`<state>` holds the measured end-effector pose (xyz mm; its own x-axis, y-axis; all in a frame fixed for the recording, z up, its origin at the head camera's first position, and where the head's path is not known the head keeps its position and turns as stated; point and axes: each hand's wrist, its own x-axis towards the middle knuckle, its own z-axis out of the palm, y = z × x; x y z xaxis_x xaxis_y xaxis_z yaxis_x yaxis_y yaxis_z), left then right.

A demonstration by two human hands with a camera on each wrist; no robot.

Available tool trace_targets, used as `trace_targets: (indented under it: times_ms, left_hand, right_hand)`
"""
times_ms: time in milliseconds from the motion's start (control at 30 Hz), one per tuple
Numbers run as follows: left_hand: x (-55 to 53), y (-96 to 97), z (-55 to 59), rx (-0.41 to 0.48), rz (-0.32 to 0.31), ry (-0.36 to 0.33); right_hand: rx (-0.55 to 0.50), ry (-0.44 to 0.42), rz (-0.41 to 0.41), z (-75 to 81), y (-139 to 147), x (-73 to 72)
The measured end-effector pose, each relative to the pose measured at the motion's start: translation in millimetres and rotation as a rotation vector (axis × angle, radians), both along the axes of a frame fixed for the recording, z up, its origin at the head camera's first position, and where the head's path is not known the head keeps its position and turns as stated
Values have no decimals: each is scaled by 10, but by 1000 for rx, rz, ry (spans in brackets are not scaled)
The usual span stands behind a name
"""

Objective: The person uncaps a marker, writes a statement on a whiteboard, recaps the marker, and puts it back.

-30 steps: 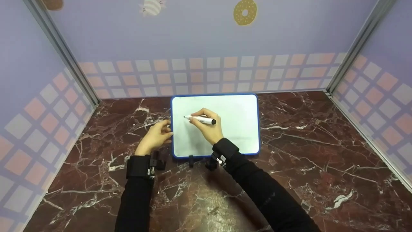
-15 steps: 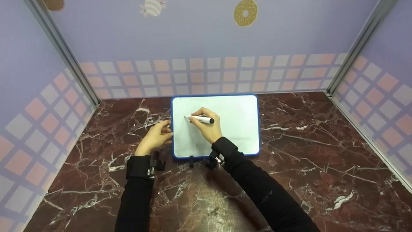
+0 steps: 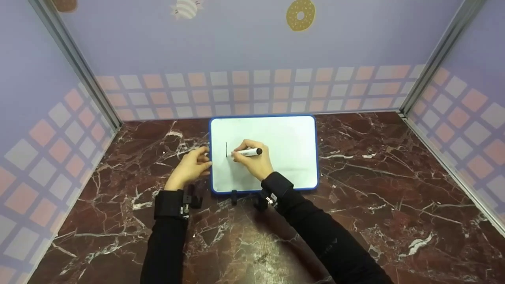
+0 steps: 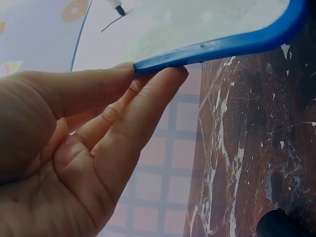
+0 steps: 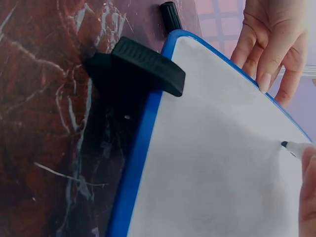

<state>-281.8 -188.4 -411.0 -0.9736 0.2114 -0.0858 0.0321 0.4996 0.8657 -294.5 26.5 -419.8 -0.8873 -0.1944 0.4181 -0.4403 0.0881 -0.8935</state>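
A white marker with a black end (image 3: 252, 152) lies between the thumb and fingers of my right hand (image 3: 256, 159), over the left half of a blue-framed whiteboard (image 3: 292, 154). Its dark tip (image 5: 285, 144) is at the board, by the lower end of a short black upright line (image 3: 226, 149). My left hand (image 3: 191, 167) pinches the board's left edge. In the left wrist view the thumb (image 4: 94, 91) lies along the blue frame (image 4: 212, 48), with fingers on the far side. The right wrist view cuts off most of the right hand.
A black clip-like piece (image 5: 148, 64) sits on the board's bottom edge, and a black ridged cylinder (image 5: 170, 17) shows near its corner. Dark red marbled tabletop (image 3: 375, 197) surrounds the board. A patterned wall (image 3: 252, 51) stands behind, with side walls left and right.
My right hand has moved the marker tip downward, and a short black line now stands on the board. The marker's rear end has tilted up. My left hand stays at the edge.
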Motion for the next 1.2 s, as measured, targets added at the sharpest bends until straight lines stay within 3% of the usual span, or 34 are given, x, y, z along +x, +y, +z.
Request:
trace_targets:
  times_ms: [300, 667, 1000, 1200]
  left_hand:
    - [-2, -1, -26, 36, -1, 9]
    - [-6, -7, 7, 40, 0, 8]
    - [-7, -17, 0, 53, -11, -9]
    - [-2, -16, -3, 64, -5, -16]
  right_hand:
    - [-64, 49, -50, -26, -1, -27]
    - [-12, 112, -115, 21, 44, -50]
    - [-86, 141, -113, 47, 66, -58]
    - [-73, 136, -121, 24, 56, -92]
